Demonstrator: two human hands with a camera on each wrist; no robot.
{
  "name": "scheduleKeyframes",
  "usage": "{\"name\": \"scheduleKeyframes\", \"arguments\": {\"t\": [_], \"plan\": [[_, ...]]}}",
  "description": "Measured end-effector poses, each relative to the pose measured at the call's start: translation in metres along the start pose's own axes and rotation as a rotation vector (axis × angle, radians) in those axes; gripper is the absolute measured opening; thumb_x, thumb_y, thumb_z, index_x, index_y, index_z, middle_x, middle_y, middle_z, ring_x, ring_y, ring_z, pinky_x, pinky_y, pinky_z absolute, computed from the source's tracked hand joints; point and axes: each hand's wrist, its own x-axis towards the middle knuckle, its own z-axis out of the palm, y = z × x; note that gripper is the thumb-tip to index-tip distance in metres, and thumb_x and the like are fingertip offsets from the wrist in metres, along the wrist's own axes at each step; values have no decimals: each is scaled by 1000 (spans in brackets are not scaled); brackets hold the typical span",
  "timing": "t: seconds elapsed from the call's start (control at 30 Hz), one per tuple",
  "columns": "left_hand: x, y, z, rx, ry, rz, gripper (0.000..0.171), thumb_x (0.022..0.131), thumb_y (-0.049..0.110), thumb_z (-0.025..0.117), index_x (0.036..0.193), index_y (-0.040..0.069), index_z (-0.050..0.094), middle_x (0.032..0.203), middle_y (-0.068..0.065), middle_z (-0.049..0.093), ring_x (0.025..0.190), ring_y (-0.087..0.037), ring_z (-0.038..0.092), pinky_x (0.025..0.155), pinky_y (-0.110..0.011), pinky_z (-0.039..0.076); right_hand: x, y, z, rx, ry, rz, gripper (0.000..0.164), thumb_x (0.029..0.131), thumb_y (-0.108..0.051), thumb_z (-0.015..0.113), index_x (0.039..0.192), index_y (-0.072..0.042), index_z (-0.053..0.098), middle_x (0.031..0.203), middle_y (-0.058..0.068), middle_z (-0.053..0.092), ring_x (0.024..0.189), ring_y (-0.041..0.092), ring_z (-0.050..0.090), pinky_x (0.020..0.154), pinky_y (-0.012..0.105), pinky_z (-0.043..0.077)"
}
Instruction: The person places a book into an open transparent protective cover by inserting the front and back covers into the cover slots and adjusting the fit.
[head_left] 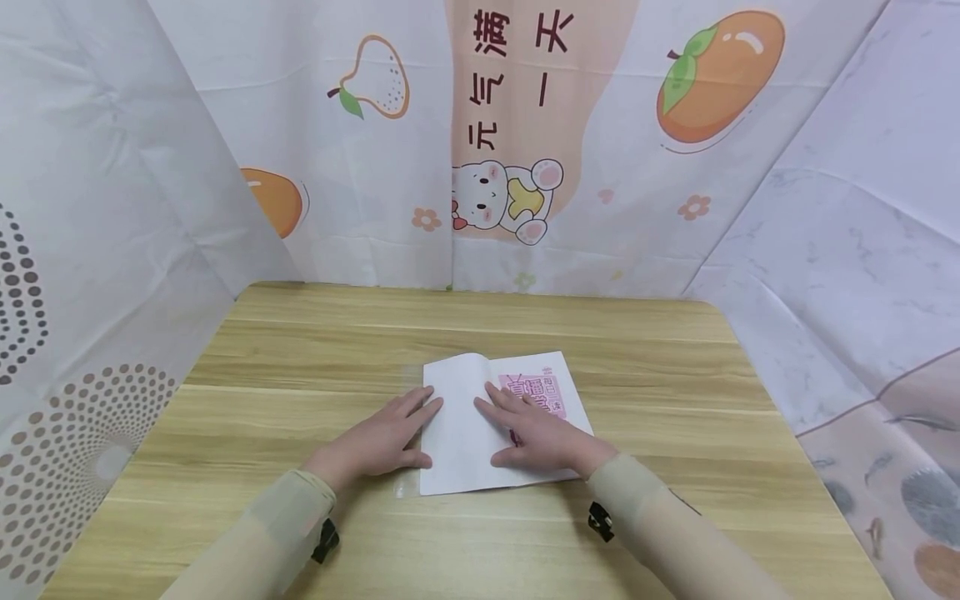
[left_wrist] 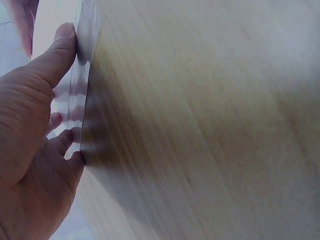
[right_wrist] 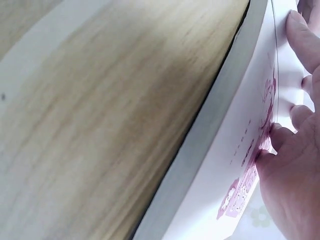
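A book (head_left: 577, 421) lies open on the wooden table, its right-hand page printed with pink lettering. The blank white leaf (head_left: 459, 442) on its left side bulges slightly near the fold. A clear plastic strip (head_left: 406, 485) sticks out past this leaf's left edge. My left hand (head_left: 378, 437) rests at that edge, thumb and fingers extended; in the left wrist view its thumb (left_wrist: 62, 50) touches the border by the clear strip (left_wrist: 82, 85). With fingers spread, my right hand (head_left: 542, 435) presses near the fold, covering part of the pink print (right_wrist: 245, 187).
The wood-grain table (head_left: 675, 400) extends around the book on all sides. Behind it hangs a white curtain (head_left: 405, 175) with fruit and cartoon prints, and patterned cloth (head_left: 862, 275) drapes along the sides. The book's thick page block (right_wrist: 210, 115) shows at its near edge.
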Motion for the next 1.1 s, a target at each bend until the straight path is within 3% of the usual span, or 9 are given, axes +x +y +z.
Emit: {"name": "scheduleKeyframes", "arguments": {"t": [0.37, 0.77, 1.1], "plan": [[-1, 2, -2, -22, -2, -6, 87, 94, 42, 72, 161, 5, 29, 168, -20, 19, 153, -42, 23, 121, -57, 27, 1, -3, 0, -24, -4, -29, 85, 97, -44, 69, 165, -21, 23, 172, 8, 7, 157, 33, 11, 125, 57, 14], [-2, 3, -3, -41, -1, -15, 87, 94, 41, 73, 161, 6, 30, 168, -19, 19, 151, -45, 26, 118, -58, 31, 3, -5, -1, -51, -18, -28, 86, 97, -45, 68, 165, -20, 21, 172, 10, 6, 157, 36, 10, 125, 57, 11], [-2, 4, -3, -45, -11, -23, 86, 95, 42, 71, 161, 7, 29, 169, -19, 17, 152, -45, 23, 120, -59, 28, 5, -6, 4, -110, -20, -30, 85, 98, -48, 64, 165, -21, 19, 172, 9, 5, 157, 37, 9, 125, 58, 12]]}}
